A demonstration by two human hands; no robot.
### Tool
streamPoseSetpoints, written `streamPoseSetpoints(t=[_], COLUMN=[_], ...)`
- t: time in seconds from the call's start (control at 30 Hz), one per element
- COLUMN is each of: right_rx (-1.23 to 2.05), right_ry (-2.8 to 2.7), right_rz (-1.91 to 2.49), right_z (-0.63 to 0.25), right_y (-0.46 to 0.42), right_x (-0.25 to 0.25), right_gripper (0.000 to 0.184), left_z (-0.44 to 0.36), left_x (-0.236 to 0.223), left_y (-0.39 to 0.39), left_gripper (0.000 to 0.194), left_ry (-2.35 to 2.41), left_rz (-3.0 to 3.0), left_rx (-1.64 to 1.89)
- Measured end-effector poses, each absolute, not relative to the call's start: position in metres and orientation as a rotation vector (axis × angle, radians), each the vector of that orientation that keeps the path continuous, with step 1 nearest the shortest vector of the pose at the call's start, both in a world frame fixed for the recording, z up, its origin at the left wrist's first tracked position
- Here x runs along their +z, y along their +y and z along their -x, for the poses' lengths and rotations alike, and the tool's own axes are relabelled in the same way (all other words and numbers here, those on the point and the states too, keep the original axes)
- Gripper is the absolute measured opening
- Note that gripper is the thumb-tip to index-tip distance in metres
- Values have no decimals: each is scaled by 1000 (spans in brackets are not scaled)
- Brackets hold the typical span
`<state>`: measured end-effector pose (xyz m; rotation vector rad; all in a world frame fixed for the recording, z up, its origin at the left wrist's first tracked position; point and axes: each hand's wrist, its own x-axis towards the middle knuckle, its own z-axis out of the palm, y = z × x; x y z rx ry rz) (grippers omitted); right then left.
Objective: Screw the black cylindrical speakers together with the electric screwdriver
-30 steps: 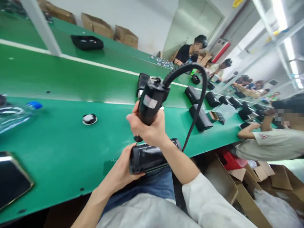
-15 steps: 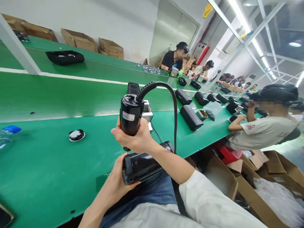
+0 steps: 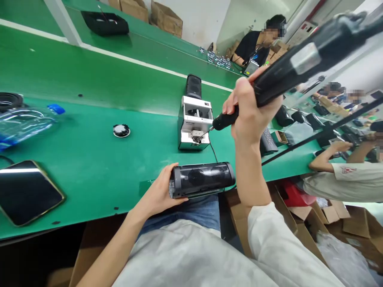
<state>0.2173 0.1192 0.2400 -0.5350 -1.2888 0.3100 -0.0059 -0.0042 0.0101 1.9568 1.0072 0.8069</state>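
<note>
My right hand (image 3: 254, 103) is wrapped round a black electric screwdriver (image 3: 287, 65), held tilted with its bit pointing down and left. The bit's tip reaches the front outlet of a white screw feeder (image 3: 196, 123). My left hand (image 3: 161, 187) grips the left end of a black speaker housing (image 3: 206, 178) with a perforated grille, lying at the table's front edge. Behind the feeder stands a small black box-shaped unit (image 3: 194, 85). A round speaker driver (image 3: 121, 130) lies on the green table to the left.
On the left are a plastic bottle (image 3: 26, 123) with a blue cap and a smartphone (image 3: 30, 191). A black casing (image 3: 104, 23) sits farther back. Cardboard boxes (image 3: 359, 219) stand on the floor at right. Co-workers sit along the line; one sleeve (image 3: 350, 175) is near.
The screwdriver has moved off the speaker housing, up and over to the screw feeder, and tilted from upright to slanting. My left hand still holds the housing. The view has turned downward and left.
</note>
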Motion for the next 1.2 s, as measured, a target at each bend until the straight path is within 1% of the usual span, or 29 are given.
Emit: streamPoseSetpoints(t=[0.07,0.23,0.3,0.5,0.63,0.77,0.87,0.93,1.0,1.1,1.2], right_rx=[255,218,200,254,289,248,291,384,464,513,550], right_ry=[-1308,-1371,-1380,-1343,-1364,-1322,-1333,-1388,-1412,-1386,-1361], right_rz=[593,764,789,648,743,761,720,712,691,685,730], right_z=[-216,-211,-212,-214,-213,-214,-221,-227,-232,-232,-221], right_y=[132,142,141,140,148,163,169,165,151,119,85], right_x=[230,210,209,216,211,202,197,197,202,218,237], right_gripper=[41,42,43,45,48,59,65,60,51,38,31], left_z=[6,6,6,7,7,6,6,6,6,5,5], left_x=[11,10,10,11,13,16,17,17,17,17,18], left_y=[-4,-3,-3,-3,-4,-4,-4,-4,-4,-4,-5], left_gripper=[108,109,109,110,110,110,110,112,113,111,107], left_ry=[997,1015,1023,1014,1026,1030,1048,1055,1048,1023,1013], left_rz=[-1958,-1948,-1944,-1949,-1939,-1930,-1914,-1909,-1914,-1917,-1911], left_rx=[814,803,801,779,778,776,758,749,755,774,785])
